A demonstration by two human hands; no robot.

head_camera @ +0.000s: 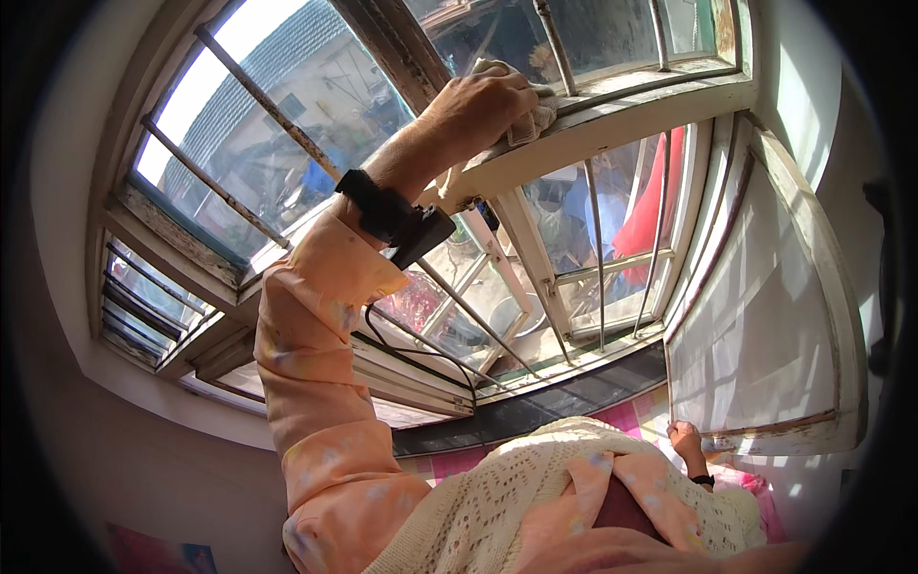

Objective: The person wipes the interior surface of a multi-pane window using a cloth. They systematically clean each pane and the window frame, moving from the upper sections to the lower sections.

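Observation:
My left hand (480, 104) is raised and closed over a pale, crumpled cloth (532, 123). The cloth lies against the white-painted wooden transom rail (609, 133) of the window, close to the foot of a rusty metal bar (556, 46). A black strap with a small device (384, 215) circles my left wrist. Low on the right, my right hand (686, 439) grips the bottom corner of an open wooden casement (778, 432), whose panel is pale and translucent. A dark band is on that wrist.
Metal bars (595, 251) cross the window openings. An outward-opened glazed sash (516, 287) stands beyond them. A black cable (423, 351) hangs by the left frame. Below runs a dark sill (531, 409), with pink patterned fabric (620, 420) beneath. Red cloth (645, 222) shows outside the glass.

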